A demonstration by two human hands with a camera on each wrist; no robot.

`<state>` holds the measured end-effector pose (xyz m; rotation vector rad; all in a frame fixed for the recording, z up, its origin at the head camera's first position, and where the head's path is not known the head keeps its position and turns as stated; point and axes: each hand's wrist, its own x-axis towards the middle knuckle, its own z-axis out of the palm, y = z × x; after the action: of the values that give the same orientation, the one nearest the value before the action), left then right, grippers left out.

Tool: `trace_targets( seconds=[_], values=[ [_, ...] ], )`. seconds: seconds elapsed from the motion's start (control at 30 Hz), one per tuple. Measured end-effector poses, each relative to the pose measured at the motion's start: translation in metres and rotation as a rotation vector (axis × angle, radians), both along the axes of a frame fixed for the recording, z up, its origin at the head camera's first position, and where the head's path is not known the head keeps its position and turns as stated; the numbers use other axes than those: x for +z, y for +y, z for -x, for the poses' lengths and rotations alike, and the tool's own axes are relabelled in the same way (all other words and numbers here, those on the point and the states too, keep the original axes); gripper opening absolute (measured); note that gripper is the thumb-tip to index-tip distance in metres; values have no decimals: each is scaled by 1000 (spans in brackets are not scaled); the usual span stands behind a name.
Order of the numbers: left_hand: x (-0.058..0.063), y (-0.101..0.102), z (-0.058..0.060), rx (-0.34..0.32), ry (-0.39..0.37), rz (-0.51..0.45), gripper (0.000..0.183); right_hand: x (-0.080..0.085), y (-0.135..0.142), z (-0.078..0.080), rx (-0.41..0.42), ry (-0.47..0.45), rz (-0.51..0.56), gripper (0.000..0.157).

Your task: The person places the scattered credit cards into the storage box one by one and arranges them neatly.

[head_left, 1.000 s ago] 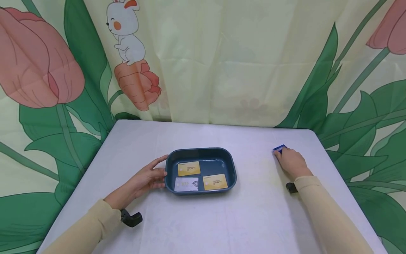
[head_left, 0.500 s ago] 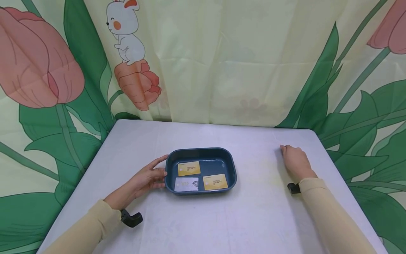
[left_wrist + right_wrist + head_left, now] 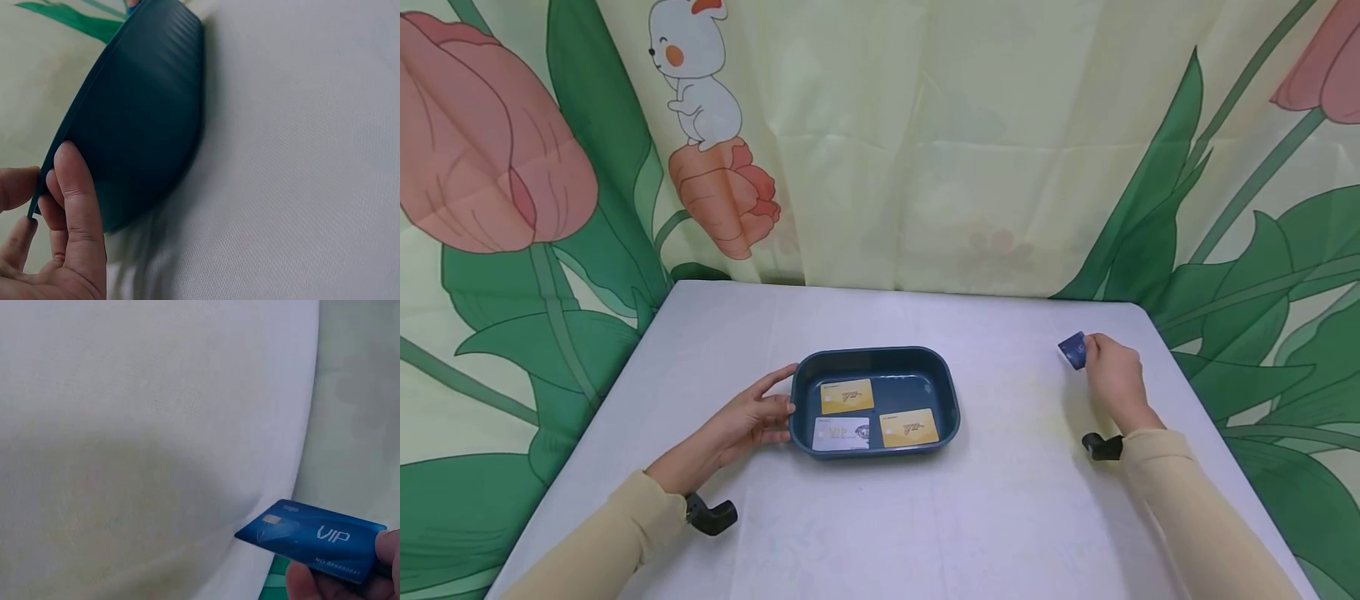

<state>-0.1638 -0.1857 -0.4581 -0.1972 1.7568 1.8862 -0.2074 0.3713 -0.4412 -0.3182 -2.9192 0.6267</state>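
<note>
A dark blue rectangular tray point(image 3: 917, 389) stands on the white-covered table. Inside lie two yellow cards point(image 3: 847, 397) and one white VIP card point(image 3: 841, 434). My left hand point(image 3: 741, 425) pinches the tray's left rim between thumb and fingers, which the left wrist view shows close up against the tray wall point(image 3: 137, 112). Well to the right of the tray, my right hand point(image 3: 1116, 379) holds a blue VIP card point(image 3: 312, 540) by one end, raised above the cloth and tilted. Its printed face shows in the right wrist view; the gripped end is partly covered by the thumb.
The white tablecloth point(image 3: 1000, 517) covers the table. Behind it hangs a printed curtain point(image 3: 985, 150) with tulips, leaves and a rabbit on a carrot. A black wrist camera point(image 3: 711, 517) sits on the left wrist, another wrist camera point(image 3: 1102, 447) on the right.
The right hand has drawn slightly right and lifted the blue card, which was low near the cloth, then hidden, and now shows tilted in the air. Left hand and tray have stayed put.
</note>
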Motion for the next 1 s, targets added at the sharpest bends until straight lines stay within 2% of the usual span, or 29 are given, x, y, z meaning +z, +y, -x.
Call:
trace_targets(
  seconds=[0.2,0.37,0.6,1.0],
  values=[
    [2,0,0,3,-2,0,77,1,2,-3,-76,55,118,44],
    [1,-1,0,-1,-1,-10,77,1,3,-4,-120,33,249,46],
    [-1,-1,-2,-1,-6,-24,77,-1,-5,-6,-106,11,407,48],
    [0,1,-1,8,-4,-4,76,14,-28,-6,-87,-3,545,51]
  ],
)
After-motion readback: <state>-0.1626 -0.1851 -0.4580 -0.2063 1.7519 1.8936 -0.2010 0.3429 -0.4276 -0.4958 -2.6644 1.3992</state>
